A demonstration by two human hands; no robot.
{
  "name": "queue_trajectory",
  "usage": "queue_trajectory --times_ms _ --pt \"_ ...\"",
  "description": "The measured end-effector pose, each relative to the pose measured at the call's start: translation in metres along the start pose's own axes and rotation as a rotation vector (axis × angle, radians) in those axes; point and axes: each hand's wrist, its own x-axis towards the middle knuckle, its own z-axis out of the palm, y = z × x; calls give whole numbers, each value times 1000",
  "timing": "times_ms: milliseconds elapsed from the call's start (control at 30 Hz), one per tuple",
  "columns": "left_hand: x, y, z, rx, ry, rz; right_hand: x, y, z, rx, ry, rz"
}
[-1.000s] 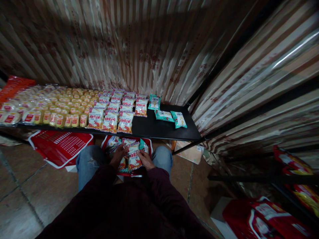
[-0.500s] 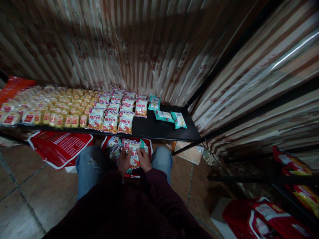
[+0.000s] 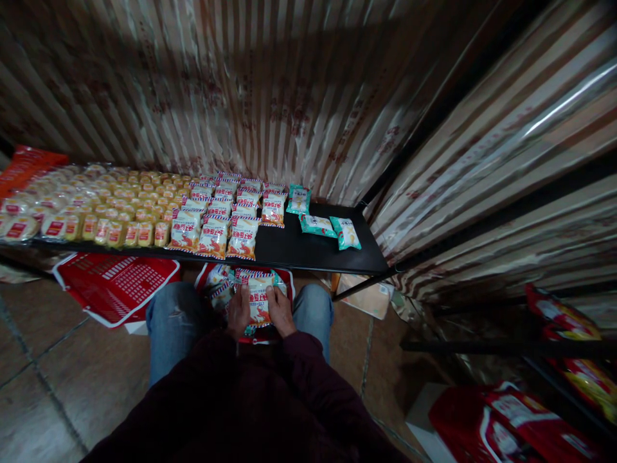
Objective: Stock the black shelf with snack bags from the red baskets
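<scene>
Between my knees, my left hand (image 3: 239, 311) and my right hand (image 3: 280, 310) grip a white-and-orange snack bag (image 3: 259, 299) by its two sides, thumbs on its front. Below the bag is a red basket (image 3: 290, 283) with more snack bags (image 3: 219, 283) inside, some with teal edges. In front, a black shelf (image 3: 308, 252) carries rows of matching snack bags (image 3: 213, 235). To their right lie several teal-and-white packets (image 3: 346, 233). My fingers behind the held bag are hidden.
Small yellow wrapped cakes (image 3: 116, 233) and an orange bag (image 3: 29, 168) fill the shelf's left part. A red basket (image 3: 120, 289) lies tilted under it. A metal frame (image 3: 506, 349) with red-and-yellow bags (image 3: 566, 315) stands right, above red packages (image 3: 511, 424). A striped curtain (image 3: 270, 83) hangs behind.
My hands and the snack bag between them have hardly moved; the bag's front shows slightly more squarely. The shelf's contents look the same.
</scene>
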Motion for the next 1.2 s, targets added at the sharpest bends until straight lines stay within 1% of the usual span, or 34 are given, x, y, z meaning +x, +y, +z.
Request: queue_trajectory --times_ms 133,167,233,300,333,400,467,533,667,767,867,967,1100,1200 --pt "3 3 0 48 41 -51 -1 -1 0 4 12 26" --pt "4 4 0 71 77 -57 -2 -1 0 3 20 33" --pt "5 6 -2 124 186 -21 -2 -1 0 0 26 37" --pt "6 9 -4 182 263 75 -3 0 1 1 23 30" --pt "5 10 -4 206 264 128 -3 -1 1 0 23 26" --pt "3 13 -5 218 209 200 -3 -2 1 -10 35 18" --pt "-1 15 -5 199 164 208 -3 -5 0 -11 58 -2" --pt "-4 18 -4 167 153 169 -3 -9 -1 18 62 -36" --pt "-8 21 -1 35 93 0 -2 -13 -4 94 35 -107" --pt "-9 21 0 -122 24 -99 -1 -11 -2 113 36 -173" --pt "-9 20 0 -314 -19 -183 -1 -7 1 104 42 -225" --pt "-7 21 1 -460 -18 -271 -2 -2 6 104 52 -254" --pt "-5 21 2 -566 13 -362 -1 3 10 136 50 -271" --pt "-5 18 1 -744 -7 -443 0 6 10 119 96 -270"
